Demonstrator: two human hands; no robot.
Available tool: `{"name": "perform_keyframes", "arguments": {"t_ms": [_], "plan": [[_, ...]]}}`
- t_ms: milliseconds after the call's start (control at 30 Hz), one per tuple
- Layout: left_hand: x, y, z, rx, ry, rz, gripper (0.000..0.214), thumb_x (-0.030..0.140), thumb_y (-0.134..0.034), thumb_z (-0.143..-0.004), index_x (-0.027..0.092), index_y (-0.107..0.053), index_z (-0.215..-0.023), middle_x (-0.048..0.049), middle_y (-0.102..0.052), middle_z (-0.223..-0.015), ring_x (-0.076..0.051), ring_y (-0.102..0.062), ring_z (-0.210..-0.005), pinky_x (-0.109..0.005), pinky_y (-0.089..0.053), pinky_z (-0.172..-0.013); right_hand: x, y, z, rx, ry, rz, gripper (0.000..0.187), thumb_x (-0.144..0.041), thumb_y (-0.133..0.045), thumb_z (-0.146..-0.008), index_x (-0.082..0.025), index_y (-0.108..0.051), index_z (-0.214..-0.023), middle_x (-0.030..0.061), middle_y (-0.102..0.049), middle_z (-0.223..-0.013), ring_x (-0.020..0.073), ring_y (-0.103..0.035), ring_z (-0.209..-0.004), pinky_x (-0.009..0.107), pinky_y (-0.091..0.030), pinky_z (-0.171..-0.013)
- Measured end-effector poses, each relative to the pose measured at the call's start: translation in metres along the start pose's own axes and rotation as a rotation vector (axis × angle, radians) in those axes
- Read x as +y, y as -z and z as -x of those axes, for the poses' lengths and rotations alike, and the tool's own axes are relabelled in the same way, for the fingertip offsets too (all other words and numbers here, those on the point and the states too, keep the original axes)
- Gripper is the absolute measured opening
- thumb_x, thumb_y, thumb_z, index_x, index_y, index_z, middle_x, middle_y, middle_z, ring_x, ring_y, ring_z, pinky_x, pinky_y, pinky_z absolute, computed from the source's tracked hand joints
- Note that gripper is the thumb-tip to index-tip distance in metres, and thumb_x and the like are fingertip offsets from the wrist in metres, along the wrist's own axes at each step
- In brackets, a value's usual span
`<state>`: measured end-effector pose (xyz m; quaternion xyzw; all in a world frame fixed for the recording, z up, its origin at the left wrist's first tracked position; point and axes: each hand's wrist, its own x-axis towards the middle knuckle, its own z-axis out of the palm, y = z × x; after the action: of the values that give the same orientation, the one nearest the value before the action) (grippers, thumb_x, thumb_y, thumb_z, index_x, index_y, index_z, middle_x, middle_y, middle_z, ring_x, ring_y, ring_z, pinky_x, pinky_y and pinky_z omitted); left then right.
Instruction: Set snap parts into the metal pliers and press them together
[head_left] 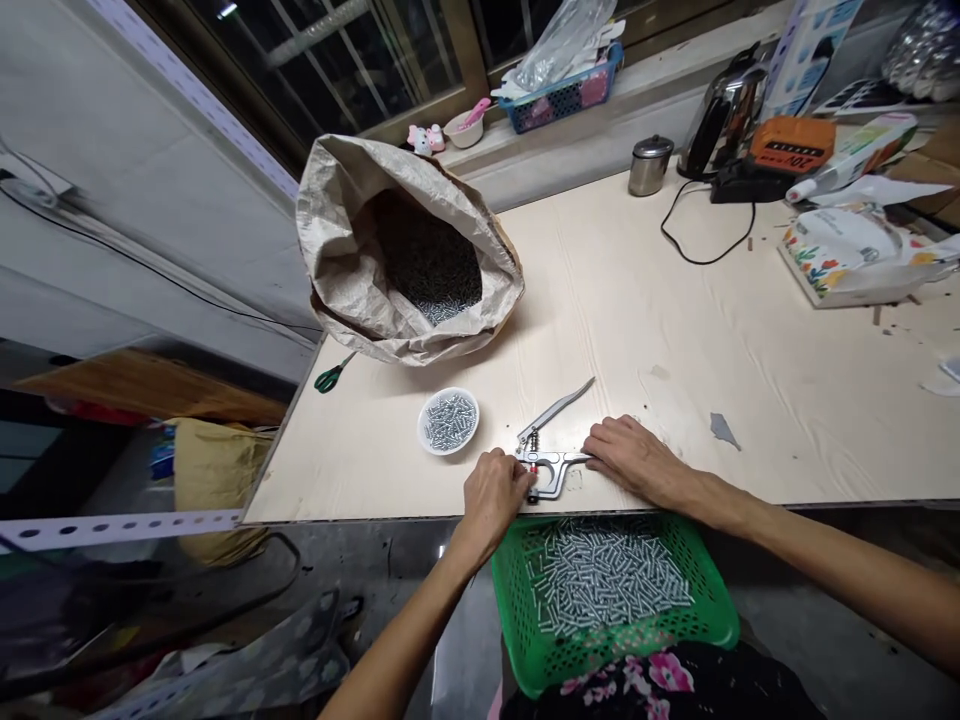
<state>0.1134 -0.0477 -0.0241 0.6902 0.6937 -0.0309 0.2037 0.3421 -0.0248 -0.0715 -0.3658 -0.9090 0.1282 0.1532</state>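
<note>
A metal hand press plier (551, 440) lies on the pale wooden table (675, 330) near its front edge, upper handle raised. My left hand (491, 495) is curled at the plier's jaw, fingers pinched together; what they hold is too small to see. My right hand (634, 455) rests on the lower handle, fingers closed over it. A small white bowl (448, 420) of little metal pieces sits just left of the plier. A green basket (600, 590) with many small metal tubes rests on my lap below the table edge.
A big open sack (405, 250) of dark metal parts stands at the back left. Green-handled scissors (331, 375) lie by the left edge. A steel cup (649, 164), a kettle (724, 115) with a black cord, an orange device (791, 145) and boxes stand at the back right.
</note>
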Motion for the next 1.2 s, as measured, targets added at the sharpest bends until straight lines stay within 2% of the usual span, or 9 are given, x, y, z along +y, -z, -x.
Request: {"name": "perform_keyframes", "arguments": {"t_ms": [133, 267, 367, 467, 667, 800, 933, 1067, 1200], "plan": [[-0.014, 0.0, -0.006, 0.037, -0.082, -0.054, 0.003, 0.019, -0.063, -0.077, 0.018, -0.061, -0.077, -0.0026, -0.06, -0.083, -0.018, -0.056, -0.079, -0.026, -0.037, -0.063, 0.009, -0.001, -0.01, 0.018, -0.042, 0.014, 0.015, -0.025, -0.045, -0.095, -0.019, -0.055, -0.085, 0.0039, -0.058, -0.086, 0.0178, -0.049, -0.079, 0.031, -0.032, -0.07], [-0.025, -0.011, -0.001, 0.184, -0.132, 0.032, 0.009, 0.019, -0.061, -0.08, 0.018, -0.056, -0.088, -0.0018, -0.058, -0.085, -0.017, -0.057, -0.077, -0.026, -0.041, -0.065, 0.017, 0.002, -0.015, 0.016, -0.054, 0.008, 0.018, -0.027, -0.043, -0.096, -0.019, -0.054, -0.083, 0.0039, -0.058, -0.086, 0.0176, -0.049, -0.08, 0.031, -0.032, -0.069], [-0.025, -0.019, 0.002, 0.335, -0.152, 0.102, 0.023, 0.022, -0.054, -0.086, 0.018, -0.052, -0.109, -0.0049, -0.058, -0.096, -0.017, -0.058, -0.083, -0.028, -0.046, -0.069, 0.019, 0.001, -0.014, 0.017, -0.049, -0.02, 0.019, -0.028, -0.042, -0.096, -0.02, -0.054, -0.084, 0.004, -0.057, -0.086, 0.0174, -0.049, -0.079, 0.031, -0.032, -0.07], [-0.022, -0.02, -0.005, 0.369, -0.175, 0.052, 0.03, 0.021, -0.044, -0.091, 0.019, -0.05, -0.121, -0.007, -0.057, -0.102, -0.017, -0.059, -0.084, -0.027, -0.046, -0.068, 0.019, 0.0, -0.012, 0.034, -0.035, -0.053, 0.021, -0.03, -0.04, -0.097, -0.02, -0.054, -0.085, 0.0042, -0.057, -0.086, 0.0174, -0.049, -0.078, 0.031, -0.033, -0.069], [-0.026, -0.017, -0.019, 0.329, -0.247, -0.041, 0.024, 0.022, -0.04, -0.094, 0.017, -0.062, -0.088, -0.0042, -0.06, -0.087, -0.015, -0.059, -0.078, -0.023, -0.044, -0.065, 0.019, -0.002, -0.011, 0.085, -0.024, -0.054, 0.025, -0.031, -0.037, -0.098, -0.02, -0.054, -0.083, 0.0045, -0.058, -0.085, 0.0173, -0.049, -0.076, 0.031, -0.032, -0.069], [-0.021, -0.012, 0.011, 0.353, -0.229, -0.051, 0.02, 0.019, -0.044, -0.092, 0.017, -0.061, -0.083, -0.0039, -0.061, -0.083, -0.015, -0.06, -0.073, -0.023, -0.044, -0.062, 0.018, -0.004, -0.011, 0.104, -0.021, -0.063, 0.024, -0.03, -0.037, -0.098, -0.02, -0.054, -0.084, 0.0042, -0.058, -0.084, 0.0173, -0.049, -0.076, 0.031, -0.032, -0.068], [-0.02, 0.004, 0.041, 0.321, -0.339, -0.038, 0.015, 0.026, -0.05, -0.091, 0.022, -0.064, -0.094, -0.0024, -0.062, -0.089, -0.014, -0.061, -0.077, -0.022, -0.044, -0.06, 0.02, -0.007, -0.011, 0.108, -0.012, -0.074, 0.024, -0.031, -0.037, -0.098, -0.02, -0.054, -0.084, 0.0038, -0.057, -0.084, 0.017, -0.049, -0.076, 0.031, -0.032, -0.068], [-0.045, 0.031, 0.013, 0.496, -0.097, -0.117, 0.02, 0.027, -0.047, -0.093, 0.02, -0.066, -0.093, -0.0051, -0.062, -0.092, -0.017, -0.06, -0.084, -0.024, -0.044, -0.063, 0.021, -0.009, -0.011, 0.109, -0.004, -0.062, 0.024, -0.031, -0.037, -0.098, -0.02, -0.053, -0.083, 0.0038, -0.057, -0.085, 0.0169, -0.048, -0.076, 0.031, -0.032, -0.068], [-0.067, 0.046, -0.036, 0.478, 0.08, -0.204, 0.021, 0.027, -0.049, -0.091, 0.018, -0.067, -0.094, -0.007, -0.062, -0.096, -0.02, -0.057, -0.094, -0.026, -0.043, -0.066, 0.02, -0.009, -0.011, 0.115, -0.006, -0.068, 0.023, -0.03, -0.038, -0.097, -0.021, -0.054, -0.084, 0.0036, -0.058, -0.084, 0.017, -0.049, -0.076, 0.031, -0.032, -0.067]]}}
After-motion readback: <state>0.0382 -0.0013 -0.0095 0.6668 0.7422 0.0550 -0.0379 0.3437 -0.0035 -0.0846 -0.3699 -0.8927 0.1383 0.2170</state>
